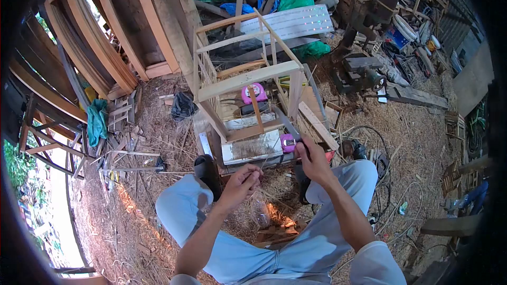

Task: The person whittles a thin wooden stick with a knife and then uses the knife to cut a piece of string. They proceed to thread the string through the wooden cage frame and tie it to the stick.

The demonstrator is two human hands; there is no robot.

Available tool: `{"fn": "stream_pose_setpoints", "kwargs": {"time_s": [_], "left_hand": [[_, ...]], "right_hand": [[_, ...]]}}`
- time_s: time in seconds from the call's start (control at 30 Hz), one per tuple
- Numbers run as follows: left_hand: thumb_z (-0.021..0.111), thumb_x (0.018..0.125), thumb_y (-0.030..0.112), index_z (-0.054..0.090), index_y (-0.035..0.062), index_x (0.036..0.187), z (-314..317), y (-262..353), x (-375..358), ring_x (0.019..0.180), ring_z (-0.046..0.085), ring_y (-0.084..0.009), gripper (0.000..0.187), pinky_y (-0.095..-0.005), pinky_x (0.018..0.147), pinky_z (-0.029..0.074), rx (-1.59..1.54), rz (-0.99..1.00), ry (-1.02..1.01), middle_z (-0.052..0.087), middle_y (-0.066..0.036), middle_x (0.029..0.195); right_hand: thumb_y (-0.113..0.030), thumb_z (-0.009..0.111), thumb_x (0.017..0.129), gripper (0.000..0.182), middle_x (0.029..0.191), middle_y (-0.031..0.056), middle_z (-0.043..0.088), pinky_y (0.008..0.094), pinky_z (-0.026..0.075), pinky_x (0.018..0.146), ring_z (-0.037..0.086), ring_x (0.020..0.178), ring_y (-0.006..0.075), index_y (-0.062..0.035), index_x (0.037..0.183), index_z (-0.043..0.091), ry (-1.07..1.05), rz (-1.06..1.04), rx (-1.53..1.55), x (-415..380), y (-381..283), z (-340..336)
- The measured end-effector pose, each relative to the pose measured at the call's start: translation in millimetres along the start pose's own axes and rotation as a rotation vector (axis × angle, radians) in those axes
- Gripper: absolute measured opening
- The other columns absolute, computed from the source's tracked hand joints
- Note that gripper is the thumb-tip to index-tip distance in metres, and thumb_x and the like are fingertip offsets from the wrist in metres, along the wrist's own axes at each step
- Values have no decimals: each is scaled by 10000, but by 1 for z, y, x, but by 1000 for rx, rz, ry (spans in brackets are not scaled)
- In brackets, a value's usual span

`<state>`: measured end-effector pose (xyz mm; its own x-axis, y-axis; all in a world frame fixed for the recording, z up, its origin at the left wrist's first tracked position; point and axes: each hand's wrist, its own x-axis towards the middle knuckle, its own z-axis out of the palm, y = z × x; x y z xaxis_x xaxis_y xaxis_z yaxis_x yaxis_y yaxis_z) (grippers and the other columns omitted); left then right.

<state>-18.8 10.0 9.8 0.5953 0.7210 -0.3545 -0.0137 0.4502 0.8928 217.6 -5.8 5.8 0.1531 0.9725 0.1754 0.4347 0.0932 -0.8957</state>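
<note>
We see the knife gripped in the right hand, its flat grey blade pointing away from us, the tip near the lower front rail of the frame; whether they touch, we cannot tell. The frame sits ahead of us, an open skeleton of pale, bare wood, with slender bars along its left side. Its wide upper front rail runs slightly aslant between two thick posts. What the curled left hand holds, if anything, we cannot make out.
</note>
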Motion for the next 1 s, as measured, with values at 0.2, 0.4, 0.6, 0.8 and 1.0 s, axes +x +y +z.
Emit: {"fn": "stream_pose_setpoints", "kwargs": {"time_s": [0.2, 0.4, 0.6, 0.8, 1.0], "left_hand": [[480, 958, 221, 560, 51, 998, 1, 0, 0, 593, 386, -30, 192, -186, 497, 317, 214, -5, -21, 449, 34, 701], [496, 953, 247, 566, 18, 1017, 13, -22, -2, 724, 497, -82, 249, -239, 656, 422, 439, 414, 73, 553, 2, 818], [499, 952, 243, 550, 19, 972, 21, -17, -11, 715, 447, -54, 230, -216, 638, 387, 300, 184, 61, 516, 6, 801], [464, 965, 216, 550, 16, 978, 17, -28, -4, 760, 477, -89, 219, -255, 691, 416, 441, 367, 133, 543, -18, 843], [483, 961, 212, 540, -10, 964, 23, -21, 0, 764, 475, -94, 229, -246, 696, 414, 310, 281, 177, 535, -19, 840]], "right_hand": [[-289, 653, 774, 274, 646, 187, 608, 407, 489, 578, 612, 592, 347, -53, 913, 634, -146, 54, -253, -9, 0, 20], [-158, 670, 603, 136, 623, 174, 606, 444, 489, 554, 607, 595, 357, -71, 708, 671, -191, -184, -437, -24, -12, 53], [-194, 662, 631, 127, 630, 177, 618, 428, 509, 576, 631, 599, 332, -102, 716, 679, -45, 0, -564, -3, -1, 33], [-202, 707, 606, 157, 604, 134, 622, 408, 498, 554, 628, 565, 294, -97, 715, 667, -183, -168, -585, -19, -8, 48], [-192, 714, 603, 148, 606, 117, 628, 386, 486, 528, 632, 564, 274, -106, 711, 661, -101, -141, -651, -9, 12, 53]]}}
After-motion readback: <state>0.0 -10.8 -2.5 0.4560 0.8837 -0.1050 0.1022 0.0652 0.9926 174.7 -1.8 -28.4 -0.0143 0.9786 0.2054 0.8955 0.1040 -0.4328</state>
